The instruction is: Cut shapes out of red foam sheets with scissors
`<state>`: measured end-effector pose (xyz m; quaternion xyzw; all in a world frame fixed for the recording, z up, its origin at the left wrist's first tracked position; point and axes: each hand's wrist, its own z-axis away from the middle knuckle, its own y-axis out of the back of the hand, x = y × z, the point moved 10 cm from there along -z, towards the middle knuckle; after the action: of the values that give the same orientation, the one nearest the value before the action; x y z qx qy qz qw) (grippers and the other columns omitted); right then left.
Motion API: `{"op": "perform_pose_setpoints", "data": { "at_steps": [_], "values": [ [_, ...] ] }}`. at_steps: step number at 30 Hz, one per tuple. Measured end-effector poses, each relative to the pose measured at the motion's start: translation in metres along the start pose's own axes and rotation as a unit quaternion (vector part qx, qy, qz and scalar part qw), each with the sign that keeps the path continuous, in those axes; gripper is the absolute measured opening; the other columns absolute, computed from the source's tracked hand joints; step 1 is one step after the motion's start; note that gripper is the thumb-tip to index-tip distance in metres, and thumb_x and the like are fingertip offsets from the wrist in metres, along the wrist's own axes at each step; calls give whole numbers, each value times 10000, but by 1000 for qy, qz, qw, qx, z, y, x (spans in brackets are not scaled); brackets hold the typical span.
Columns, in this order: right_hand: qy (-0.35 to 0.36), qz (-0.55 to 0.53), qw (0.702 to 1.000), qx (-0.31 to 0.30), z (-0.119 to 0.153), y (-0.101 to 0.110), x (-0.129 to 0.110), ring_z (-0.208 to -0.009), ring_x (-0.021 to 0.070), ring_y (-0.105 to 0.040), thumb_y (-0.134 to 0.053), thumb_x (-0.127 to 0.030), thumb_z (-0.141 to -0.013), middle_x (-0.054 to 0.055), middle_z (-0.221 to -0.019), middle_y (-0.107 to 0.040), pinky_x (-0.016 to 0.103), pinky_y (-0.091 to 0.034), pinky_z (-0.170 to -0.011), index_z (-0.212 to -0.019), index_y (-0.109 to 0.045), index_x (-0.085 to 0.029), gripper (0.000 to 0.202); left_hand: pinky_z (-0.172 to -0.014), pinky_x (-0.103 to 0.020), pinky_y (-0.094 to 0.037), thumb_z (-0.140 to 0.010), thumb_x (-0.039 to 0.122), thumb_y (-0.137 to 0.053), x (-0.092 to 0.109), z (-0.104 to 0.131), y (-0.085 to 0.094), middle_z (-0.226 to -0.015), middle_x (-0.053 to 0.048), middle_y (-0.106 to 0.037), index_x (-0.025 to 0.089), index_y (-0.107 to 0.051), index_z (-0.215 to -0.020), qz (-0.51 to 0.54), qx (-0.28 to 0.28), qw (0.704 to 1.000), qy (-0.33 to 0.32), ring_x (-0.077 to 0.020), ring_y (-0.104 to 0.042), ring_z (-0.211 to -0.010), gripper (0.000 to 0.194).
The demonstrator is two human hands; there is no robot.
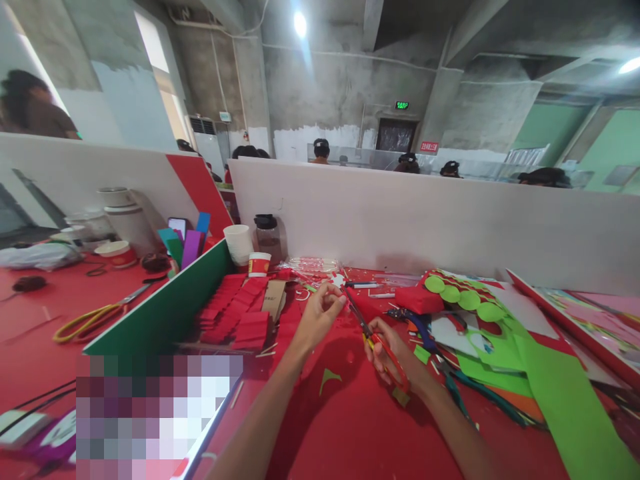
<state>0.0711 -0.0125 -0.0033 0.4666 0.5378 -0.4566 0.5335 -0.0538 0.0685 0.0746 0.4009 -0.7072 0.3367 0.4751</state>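
Note:
My right hand (387, 350) grips a pair of scissors (393, 360) with red handles, its dark blades pointing up and left. At the blade tips, my left hand (320, 317) is closed in a pinch, fingertips right beside the blades. What the pinch holds is too small to make out. Just beyond those fingertips shows a small white piece (339, 280) with a jagged outline; whether it is held, I cannot tell. Below the hands, a green paper scrap (330, 380) lies on the red table (345, 433).
Left of my hands are stacked red pieces (235, 307) beside a green divider (165, 293). Paper cups (259, 265) and a dark bottle (267, 233) stand behind. To the right lie pliers (455, 387), green sheets (560, 387) and green discs (467, 298). A white partition (400, 220) borders the back.

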Motion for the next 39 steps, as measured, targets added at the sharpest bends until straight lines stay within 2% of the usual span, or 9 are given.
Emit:
{"op": "perform_pose_setpoints", "data": {
  "at_steps": [11,16,25,31,39],
  "values": [
    [-11,18,1000,2,0,3,9,-307,49,-390,-617,-473,-878,-141,-580,-489,142,-347,-319,-957,-399,-280,302,-667,-241,-451,-868,449,-668,5,0,3,-702,20,-629,200,-533,-861,-24,7,1000,-17,-127,-597,-664,283],
    [-17,12,1000,-2,-1,3,10,-304,46,-367,-625,-469,-852,-150,-581,-469,142,-341,-313,-950,-388,-285,314,-659,-249,-463,-856,452,-683,3,-1,2,-698,22,-631,202,-532,-870,-22,-2,1000,-13,-127,-604,-636,292],
    [-12,-5,1000,-3,3,-3,-5,-301,32,-342,-650,-522,-834,-131,-605,-510,151,-334,-321,-923,-392,-274,368,-654,-244,-459,-839,466,-696,4,0,-1,-717,22,-631,202,-527,-876,-14,-7,1000,-13,-124,-604,-639,316],
    [-19,-8,1000,19,-1,1,1,-291,30,-310,-664,-431,-830,-140,-613,-494,151,-329,-283,-908,-400,-275,317,-642,-239,-454,-851,453,-684,3,1,-1,-713,24,-632,202,-522,-891,-8,-3,1000,-2,-120,-598,-624,301],
    [-11,11,1000,21,-2,2,2,-283,22,-302,-686,-419,-823,-144,-621,-485,147,-319,-280,-899,-391,-276,336,-643,-239,-468,-851,451,-686,0,1,-1,-701,31,-626,202,-520,-895,1,1,1000,2,-116,-590,-616,303]
  ]
}}
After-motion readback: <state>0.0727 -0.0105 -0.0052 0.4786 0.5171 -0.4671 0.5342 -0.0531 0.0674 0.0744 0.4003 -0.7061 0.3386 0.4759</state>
